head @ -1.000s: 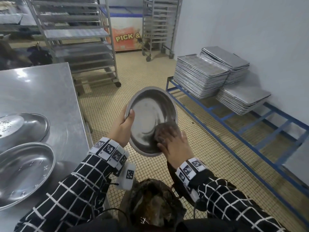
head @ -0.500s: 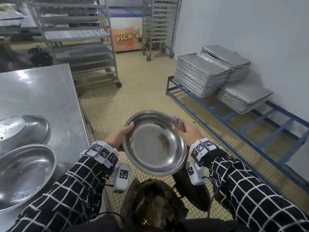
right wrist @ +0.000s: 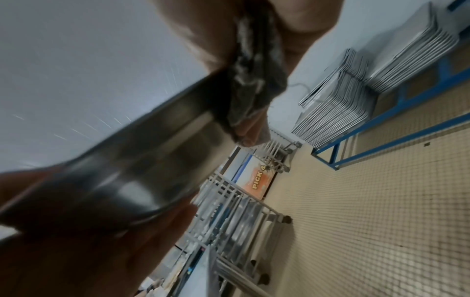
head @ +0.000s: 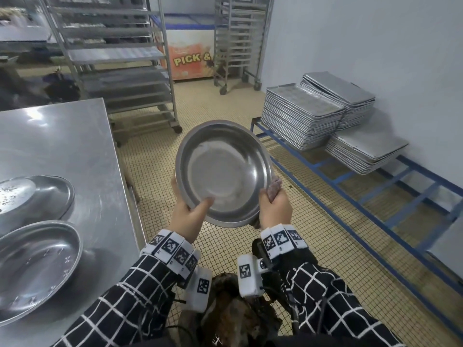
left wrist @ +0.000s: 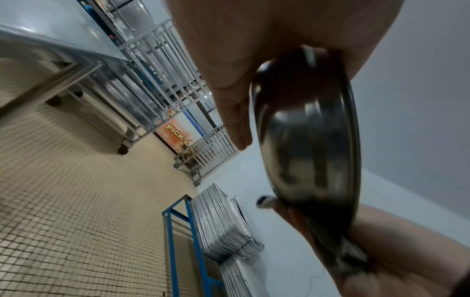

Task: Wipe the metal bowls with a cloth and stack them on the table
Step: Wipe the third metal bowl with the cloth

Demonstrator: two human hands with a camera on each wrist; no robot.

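Hands, 2: left hand (head: pixel 188 216) grips the near rim of the held bowl (head: pixel 223 172), thumb inside; right hand (head: pixel 275 209) pinches the opposite rim with the cloth (head: pixel 273 187) bunched in it. We note the cloth has left the bowl's interior since 1 second ago and the bowl is tilted up again; we judge the inside wiped. Bowls, 3: 1 held over the floor, 2 on the bench (head: pixel 75 146), unstacked. Cloth, 1.

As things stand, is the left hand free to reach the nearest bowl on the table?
Probably not yet: the left hand grips the held bowl over the floor. The table bowl lies uncovered, nothing on it.
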